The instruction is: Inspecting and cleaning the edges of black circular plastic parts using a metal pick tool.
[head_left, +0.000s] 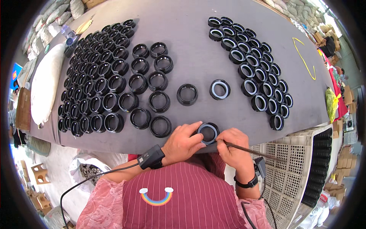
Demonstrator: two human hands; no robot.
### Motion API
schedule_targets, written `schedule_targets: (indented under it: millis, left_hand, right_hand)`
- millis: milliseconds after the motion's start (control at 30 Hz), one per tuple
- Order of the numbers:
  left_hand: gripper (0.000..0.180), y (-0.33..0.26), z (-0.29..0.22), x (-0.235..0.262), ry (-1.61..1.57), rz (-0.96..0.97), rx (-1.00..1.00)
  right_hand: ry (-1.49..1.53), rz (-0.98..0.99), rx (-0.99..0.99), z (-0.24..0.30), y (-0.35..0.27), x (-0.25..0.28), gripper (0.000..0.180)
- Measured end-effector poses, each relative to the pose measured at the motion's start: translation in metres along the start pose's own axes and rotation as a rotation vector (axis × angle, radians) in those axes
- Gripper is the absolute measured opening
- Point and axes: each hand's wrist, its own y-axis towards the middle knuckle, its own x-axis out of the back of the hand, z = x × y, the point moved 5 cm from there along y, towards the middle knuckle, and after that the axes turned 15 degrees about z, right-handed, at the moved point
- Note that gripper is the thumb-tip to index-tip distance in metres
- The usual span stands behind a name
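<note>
My left hand (183, 141) grips the left side of a glossy black round ring with a pale grey inner band (214, 126), which sits between my hands near the close edge of the grey counter (190, 57). My right hand (233, 147) pinches a thin dark brown stick (251, 151) at the ring's right side; I'd best hold the ring steady and guide the stick lightly, without scratching the rim.

Grey table (187, 57), pale floor (63, 168), apparently stacked sacks (51, 16) far left.
</note>
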Motion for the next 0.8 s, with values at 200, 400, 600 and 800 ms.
schedule_targets:
  millis: [200,400,600,800]
  left_hand:
    - [0.025,0.001,0.002,-0.001,-0.013,-0.005,-0.006]
    - [0.036,-0.001,0.004,-0.001,-0.033,-0.014,0.004]
    - [0.069,-0.002,0.003,0.001,-0.064,-0.072,0.077]
    - [0.074,0.004,-0.006,0.010,-0.131,-0.102,0.102]
  right_hand:
    - [-0.143,-0.137,-0.002,-0.002,0.001,-0.007,0.010]
    - [0.079,-0.151,0.136,-0.003,0.011,-0.028,0.012]
    - [0.274,0.002,0.108,-0.014,0.011,-0.030,0.004]
    - [1.107,-0.104,-0.269,-0.043,-0.004,-0.053,0.015]
